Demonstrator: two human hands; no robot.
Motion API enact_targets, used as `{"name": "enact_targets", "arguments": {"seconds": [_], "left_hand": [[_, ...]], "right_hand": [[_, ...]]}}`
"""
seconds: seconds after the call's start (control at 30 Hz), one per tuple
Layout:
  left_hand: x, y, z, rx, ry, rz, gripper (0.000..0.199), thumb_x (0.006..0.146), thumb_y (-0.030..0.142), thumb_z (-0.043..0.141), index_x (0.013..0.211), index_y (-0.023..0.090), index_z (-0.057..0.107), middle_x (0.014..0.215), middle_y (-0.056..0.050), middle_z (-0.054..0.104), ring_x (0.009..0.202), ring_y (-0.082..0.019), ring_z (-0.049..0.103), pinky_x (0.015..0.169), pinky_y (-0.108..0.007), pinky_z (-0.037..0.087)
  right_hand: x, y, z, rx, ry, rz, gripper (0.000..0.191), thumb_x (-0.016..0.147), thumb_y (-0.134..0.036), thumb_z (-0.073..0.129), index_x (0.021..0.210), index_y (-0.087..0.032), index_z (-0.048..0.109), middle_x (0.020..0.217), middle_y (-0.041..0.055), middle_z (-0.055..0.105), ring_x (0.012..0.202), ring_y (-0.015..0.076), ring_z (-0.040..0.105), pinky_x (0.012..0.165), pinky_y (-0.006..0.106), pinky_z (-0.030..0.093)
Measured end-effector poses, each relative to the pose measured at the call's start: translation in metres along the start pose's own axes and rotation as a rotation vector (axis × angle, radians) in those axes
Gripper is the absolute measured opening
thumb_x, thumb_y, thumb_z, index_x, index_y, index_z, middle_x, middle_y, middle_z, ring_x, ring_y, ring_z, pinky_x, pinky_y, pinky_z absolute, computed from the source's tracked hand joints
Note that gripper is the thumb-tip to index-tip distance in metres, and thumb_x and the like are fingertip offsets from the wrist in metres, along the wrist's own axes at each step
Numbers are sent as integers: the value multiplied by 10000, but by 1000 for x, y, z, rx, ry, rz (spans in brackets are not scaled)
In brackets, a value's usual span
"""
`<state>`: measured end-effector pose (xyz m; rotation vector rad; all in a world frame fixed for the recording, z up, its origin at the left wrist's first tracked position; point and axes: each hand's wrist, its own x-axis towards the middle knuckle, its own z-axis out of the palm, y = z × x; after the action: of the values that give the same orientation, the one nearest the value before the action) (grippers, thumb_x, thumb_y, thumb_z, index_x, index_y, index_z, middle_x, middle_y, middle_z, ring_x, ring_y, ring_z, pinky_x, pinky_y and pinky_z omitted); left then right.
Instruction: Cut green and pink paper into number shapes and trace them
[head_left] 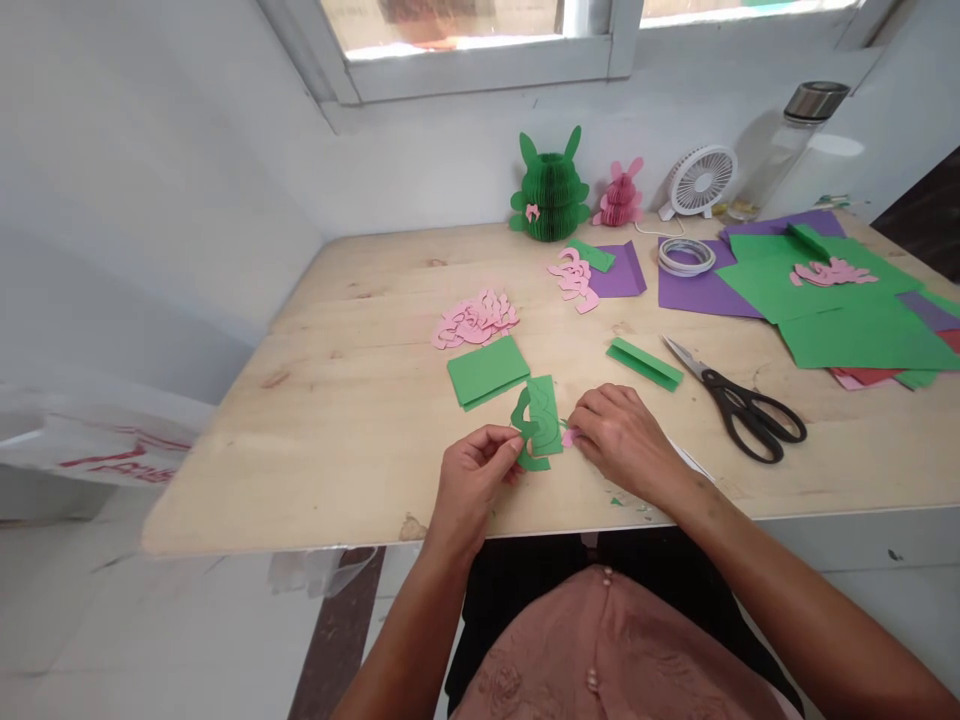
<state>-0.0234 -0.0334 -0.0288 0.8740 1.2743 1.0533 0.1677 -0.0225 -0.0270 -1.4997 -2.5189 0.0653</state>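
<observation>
Our left hand (pixel 478 468) pinches the cutout (pixel 529 429); we cannot tell whether our right hand (pixel 619 436) grips. Uneven pulling could tear the cutout.

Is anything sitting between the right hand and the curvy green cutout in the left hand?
Yes: a green card with drawn lines lies between the cutout and the right hand; a pink piece shows beside that hand.

Your wooden desk (pixel 337 430) looks smooth; left of the metal-and-plastic scissors (pixel 721 386), your green cut-out (pixel 527 428) is matt paper.
</observation>
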Motion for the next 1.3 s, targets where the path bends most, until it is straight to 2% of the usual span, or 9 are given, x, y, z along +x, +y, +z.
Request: {"name": "enact_targets", "arguments": {"seconds": [0.17,0.4,0.7,0.93,1.03,1.13,1.3], "left_hand": [[1,0,-2,0,0,2,175,633,297,759,680,155,668,567,16,598,495,-94,501,503,-217,405],[6,4,-11,65,25,28,172,643,304,755,676,159,670,559,14,591,493,-99,498,488,-219,397],[12,12,-18,179,3,77,157,670,304,726,679,160,666,588,22,577,512,-95,484,480,-210,387],[20,10,-20,334,-38,107,147,683,305,687,695,159,667,630,9,599,549,-106,503,504,-214,399],[26,8,-25,433,-97,113,156,695,317,664,706,161,670,615,7,607,538,-114,512,504,-224,398],[32,6,-30,561,-148,135,161,713,315,629,743,168,686,646,-4,647,547,-125,538,516,-235,408],[33,5,-31,752,-116,225,206,754,328,581,847,179,688,682,-14,672,598,-156,585,577,-266,455]], "right_hand": [[4,1,-6,50,-59,-37,115,898,-208,569,866,-189,678,917,73,642,907,228,497,810,355,343],[20,7,-12,80,-188,-98,105,805,-83,606,768,-171,648,920,74,643,941,231,510,807,349,343],[8,9,-18,108,-79,-46,150,845,-78,553,749,-172,620,822,52,651,867,202,531,787,338,314],[-26,25,-24,148,61,54,85,881,-188,566,858,-189,648,881,55,677,867,218,551,792,349,324],[-40,27,-24,127,45,84,78,871,-181,576,885,-188,652,899,60,675,898,228,553,811,356,329],[-41,20,-22,76,5,81,69,870,-194,589,862,-178,656,859,70,661,903,237,541,799,356,329],[-27,6,-18,-40,-39,68,145,895,-259,571,839,-173,674,800,74,646,848,246,523,773,371,311]]}}
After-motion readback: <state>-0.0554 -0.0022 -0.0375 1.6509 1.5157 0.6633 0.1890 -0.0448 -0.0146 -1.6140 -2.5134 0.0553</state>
